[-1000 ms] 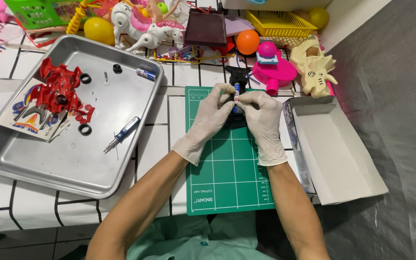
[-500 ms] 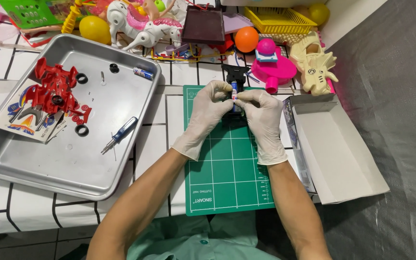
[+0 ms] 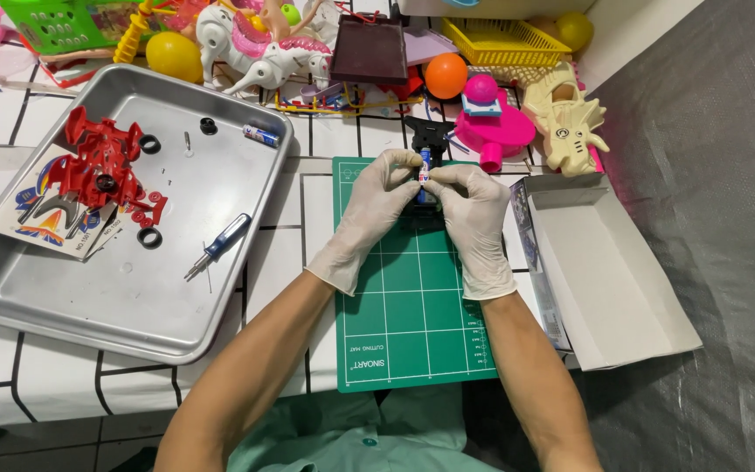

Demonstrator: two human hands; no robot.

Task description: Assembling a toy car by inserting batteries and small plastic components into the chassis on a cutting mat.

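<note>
Blue and white, a small battery (image 3: 425, 168) stands upright between the fingertips of both gloved hands, above a black toy chassis (image 3: 427, 140) at the far edge of the green cutting mat (image 3: 412, 297). Left hand (image 3: 376, 205) pinches it from one side, fingers curled close; right hand (image 3: 470, 214) pinches from the other. Well apart on the mat's left, a metal tray (image 3: 220, 288) holds a red toy body (image 3: 98, 162), a screwdriver (image 3: 218, 246) and loose black tyres (image 3: 149, 237). An open white box (image 3: 613, 280) lies just beside the mat's right edge.
</note>
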